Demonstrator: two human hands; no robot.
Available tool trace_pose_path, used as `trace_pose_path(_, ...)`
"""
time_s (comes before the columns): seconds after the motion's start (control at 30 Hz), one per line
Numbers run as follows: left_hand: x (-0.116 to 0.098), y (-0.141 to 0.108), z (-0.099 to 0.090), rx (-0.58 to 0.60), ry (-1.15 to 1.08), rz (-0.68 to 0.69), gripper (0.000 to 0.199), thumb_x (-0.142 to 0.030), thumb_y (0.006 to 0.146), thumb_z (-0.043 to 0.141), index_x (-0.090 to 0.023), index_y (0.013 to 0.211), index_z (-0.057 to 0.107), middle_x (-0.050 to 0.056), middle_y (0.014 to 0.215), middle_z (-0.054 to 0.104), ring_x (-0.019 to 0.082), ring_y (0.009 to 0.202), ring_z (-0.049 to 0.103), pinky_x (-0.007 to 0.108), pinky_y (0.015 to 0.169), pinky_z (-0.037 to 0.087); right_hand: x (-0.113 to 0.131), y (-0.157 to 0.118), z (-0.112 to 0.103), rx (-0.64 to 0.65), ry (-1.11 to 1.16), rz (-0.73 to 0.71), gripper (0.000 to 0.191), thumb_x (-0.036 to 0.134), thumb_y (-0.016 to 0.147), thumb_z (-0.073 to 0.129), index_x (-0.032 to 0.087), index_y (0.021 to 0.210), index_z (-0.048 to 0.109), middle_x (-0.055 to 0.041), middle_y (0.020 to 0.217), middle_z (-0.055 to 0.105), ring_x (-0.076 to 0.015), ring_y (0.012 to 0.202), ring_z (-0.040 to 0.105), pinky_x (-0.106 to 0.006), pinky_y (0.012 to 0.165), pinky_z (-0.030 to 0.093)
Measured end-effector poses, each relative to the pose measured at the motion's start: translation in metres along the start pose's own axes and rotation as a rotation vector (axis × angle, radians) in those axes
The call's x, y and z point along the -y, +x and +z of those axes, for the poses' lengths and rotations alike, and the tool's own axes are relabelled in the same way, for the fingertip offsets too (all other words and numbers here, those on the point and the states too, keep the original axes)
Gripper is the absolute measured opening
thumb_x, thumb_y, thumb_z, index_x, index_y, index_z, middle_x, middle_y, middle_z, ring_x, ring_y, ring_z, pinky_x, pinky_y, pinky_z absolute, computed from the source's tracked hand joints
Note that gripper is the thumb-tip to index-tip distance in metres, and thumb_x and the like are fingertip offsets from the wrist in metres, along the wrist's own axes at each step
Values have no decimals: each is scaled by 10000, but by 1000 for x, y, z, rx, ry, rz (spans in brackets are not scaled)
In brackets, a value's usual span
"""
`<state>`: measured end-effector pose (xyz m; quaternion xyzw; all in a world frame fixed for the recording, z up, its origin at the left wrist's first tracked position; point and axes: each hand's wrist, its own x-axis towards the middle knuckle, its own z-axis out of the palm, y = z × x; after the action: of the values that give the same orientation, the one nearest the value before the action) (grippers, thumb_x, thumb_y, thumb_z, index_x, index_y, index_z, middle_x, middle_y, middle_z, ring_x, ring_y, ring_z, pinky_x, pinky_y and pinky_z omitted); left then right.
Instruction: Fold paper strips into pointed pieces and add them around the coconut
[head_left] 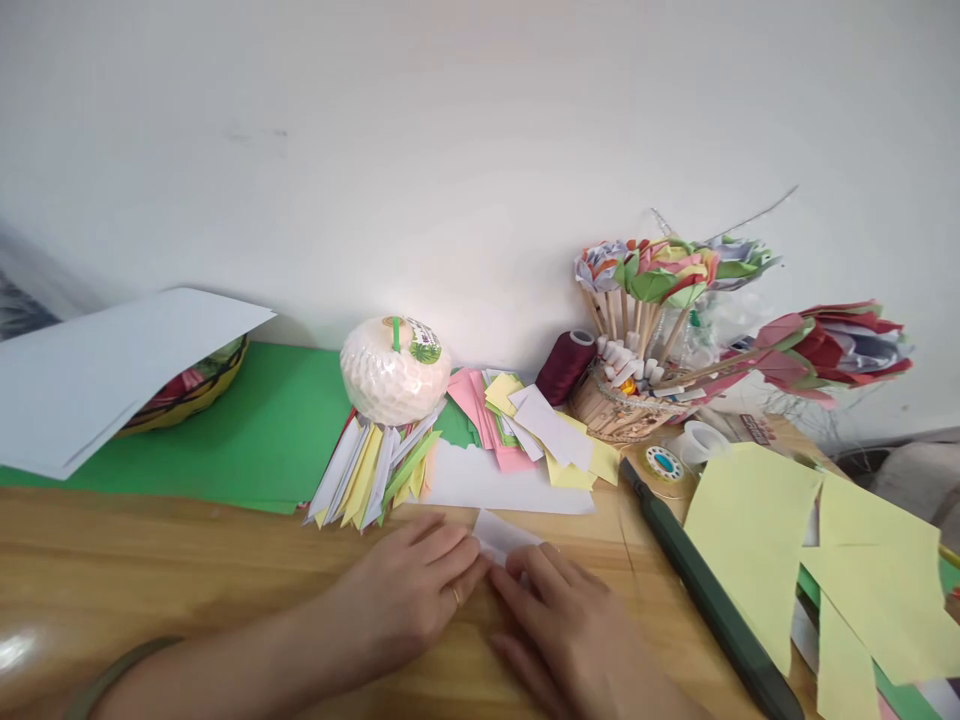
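A small piece of white paper (501, 532) lies on the wooden table between my hands. My left hand (420, 580), with a ring on one finger, has its fingers bent and pressed together on the paper's near left edge. From the right, my right hand (566, 600) presses the same paper with curled fingertips. Its thumb side rests near the table. The paper's lower part is hidden under the fingers. Just beyond it, a larger white sheet (502, 485) lies below a pile of yellow, pink, green and white paper slips (551, 425).
Folded paper strips (367, 475) lie under a wrapped coconut (395, 370). Green sheets (292, 420) and a basket (202, 405) under white paper (135, 360) are left. A thread spool (566, 367), basket of paper flowers (619, 405), dark green cutter (709, 590) and yellow paper (750, 530) are right.
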<state>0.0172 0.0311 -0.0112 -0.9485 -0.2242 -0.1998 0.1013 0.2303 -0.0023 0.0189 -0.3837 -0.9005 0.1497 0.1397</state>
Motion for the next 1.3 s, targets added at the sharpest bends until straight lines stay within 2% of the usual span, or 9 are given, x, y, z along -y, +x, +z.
trace_pose_path(0.07, -1, 1, 1, -21, -46, -2, 236, -148, 965, 407, -90, 998, 634, 74, 972, 644, 194, 870, 560, 360, 834, 425, 1, 0, 3, -5, 117, 39, 164, 210, 900, 480, 190, 977, 624, -60, 877, 600, -163, 727, 573, -257, 620, 470)
trace_pose_path(0.13, 0, 3, 0, -53, -63, 16, 239, -143, 972, 400, -101, 999, 634, 66, 1000, 650, 183, 880, 559, 351, 852, 411, -3, 0, 2, -83, 218, 120, 222, 210, 934, 423, 211, 844, 626, -34, 823, 591, -131, 685, 584, -226, 603, 462)
trace_pose_path(0.23, 3, 4, -2, -90, -72, 32, 232, -140, 978, 405, -121, 1069, 617, 48, 1051, 657, 170, 896, 552, 347, 880, 388, -13, 3, 0, -241, 214, 329, 194, 259, 927, 453, 209, 838, 618, -24, 766, 591, -141, 641, 586, -242, 569, 454)
trace_pose_path(0.4, 9, 1, 0, -51, -121, 41, 249, -149, 988, 388, -133, 1130, 592, 19, 1129, 647, 186, 981, 531, 386, 956, 331, -24, 14, 2, -166, 237, 459, 118, 222, 861, 533, 212, 822, 645, -6, 713, 627, -143, 596, 585, -242, 540, 447)
trace_pose_path(0.53, 14, -3, 4, 10, -121, 52, 250, -184, 992, 398, -165, 1180, 561, -18, 1197, 619, 194, 1055, 500, 412, 1028, 266, -24, 18, 7, -177, 245, 509, 102, 196, 835, 556, 212, 787, 644, 6, 682, 629, -138, 582, 581, -229, 522, 436)
trace_pose_path(0.63, 16, -3, 3, 59, -120, 55, 245, -193, 984, 423, -173, 1194, 547, -15, 1234, 596, 194, 1085, 489, 409, 1042, 264, -24, 17, 9, -205, 201, 443, 111, 182, 851, 539, 208, 787, 627, -3, 709, 621, -143, 608, 579, -233, 534, 443)
trace_pose_path(0.77, 15, 1, -3, 70, -113, 35, 229, -203, 988, 410, -181, 1153, 567, 6, 1223, 597, 190, 1078, 503, 405, 1031, 291, -27, 14, 10, -229, 144, 213, 164, 148, 901, 474, 214, 886, 623, -33, 836, 618, -161, 741, 594, -256, 629, 476)
trace_pose_path(0.9, 15, 2, -5, 85, -110, 22, 233, -185, 982, 422, -182, 1165, 566, 16, 1217, 590, 205, 1110, 494, 434, 1039, 281, -32, 12, 9, -250, 72, 44, 190, 150, 937, 440, 202, 923, 622, -42, 838, 617, -162, 743, 577, -264, 627, 475)
trace_pose_path(1.3, 21, -2, 1, 100, -163, 60, 266, -185, 969, 453, -193, 1223, 536, 2, 1263, 593, 215, 1285, 405, 396, 1040, 313, -33, 11, 0, -247, -141, -265, 317, 144, 985, 300, 96, 1006, 612, -105, 837, 663, -188, 753, 586, -293, 581, 498)
